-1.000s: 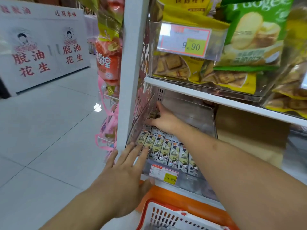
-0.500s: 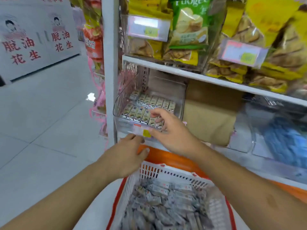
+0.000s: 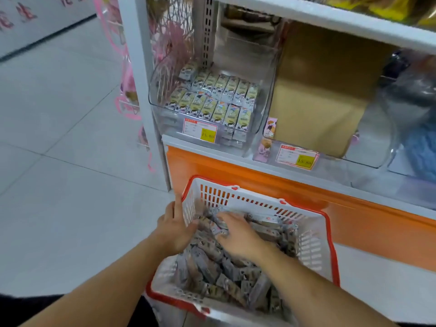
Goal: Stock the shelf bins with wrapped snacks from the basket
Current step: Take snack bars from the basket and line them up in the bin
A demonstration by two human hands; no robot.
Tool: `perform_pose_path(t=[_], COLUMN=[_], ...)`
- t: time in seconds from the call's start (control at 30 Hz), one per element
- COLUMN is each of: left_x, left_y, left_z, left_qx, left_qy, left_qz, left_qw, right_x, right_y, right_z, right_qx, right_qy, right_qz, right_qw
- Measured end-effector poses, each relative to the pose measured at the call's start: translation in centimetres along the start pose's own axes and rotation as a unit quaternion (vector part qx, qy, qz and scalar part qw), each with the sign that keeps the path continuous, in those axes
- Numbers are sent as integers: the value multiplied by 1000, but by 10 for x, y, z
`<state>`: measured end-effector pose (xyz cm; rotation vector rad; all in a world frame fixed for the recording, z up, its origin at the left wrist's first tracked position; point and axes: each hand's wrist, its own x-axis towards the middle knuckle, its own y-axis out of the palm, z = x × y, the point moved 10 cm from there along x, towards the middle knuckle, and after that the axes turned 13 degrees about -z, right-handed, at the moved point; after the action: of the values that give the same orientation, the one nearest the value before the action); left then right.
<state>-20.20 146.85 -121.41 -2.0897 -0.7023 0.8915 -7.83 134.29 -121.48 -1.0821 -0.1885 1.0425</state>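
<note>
Both hands are down in the basket (image 3: 313, 251), among the wrapped snacks (image 3: 226, 274). The left hand (image 3: 175, 228) sits at the basket's far-left corner, its thumb lying up along the outside of the white slotted wall and its fingers reaching over the rim into the pile; whether they have closed on a packet cannot be told. The right hand (image 3: 236, 233) lies palm-down on top of the heap, just beside the left, fingers loosely spread and bent over several packets, more gathering than pinching, as far as the blur allows.

The snacks fill the red-rimmed basket most of the way up, lying jumbled at every angle with no common long axis. The clear shelf bin (image 3: 162, 119) they belong in stands above and beyond the hands, slightly to the left, on the lowest shelf (image 3: 236, 156). The left hand is a little nearer to it. Inside it, stocked packets (image 3: 219, 100) stand in neat rows with their long axes running front to back, and room remains above them. My judgement is that the coming move needs a handful lifted up and forward, then turned to match those rows.

To the right, a second clear bin (image 3: 382, 147) holds a brown cardboard box (image 3: 313, 95). Yellow price tags (image 3: 200, 131) mark both bin fronts.
</note>
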Motion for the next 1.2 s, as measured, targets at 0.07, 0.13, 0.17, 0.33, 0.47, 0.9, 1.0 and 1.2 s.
perform_pose_path(t=[0.07,0.13,0.17,0.33,0.47,0.9,1.0,1.2], left_x=[2,4,4,6,8,-12,-33,-90], left_y=[4,6,6,9,12,-58,-82,-130], left_z=[0,1,0,2,4,-67,-123,-171], left_qx=[11,5,4,14,22,37,-42,-196], left_qy=[-6,-19,-22,-16,-15,58,135,174], left_qz=[-2,5,7,-2,6,-38,91,192], left_qw=[1000,1000,1000,1000,1000,997,986,946], right_x=[15,27,32,40,41,-27,-48,-82], right_y=[25,44,52,67,62,-103,-160,-231], right_z=[-8,-13,-16,-24,-27,20,54,90], right_qx=[12,2,-13,-95,-46,144,160,203], right_qy=[17,20,18,9,34,-4,-60,-132], right_qz=[9,10,6,-62,-103,-52,-66,-136], right_qw=[1000,1000,1000,993,993,988,983,961])
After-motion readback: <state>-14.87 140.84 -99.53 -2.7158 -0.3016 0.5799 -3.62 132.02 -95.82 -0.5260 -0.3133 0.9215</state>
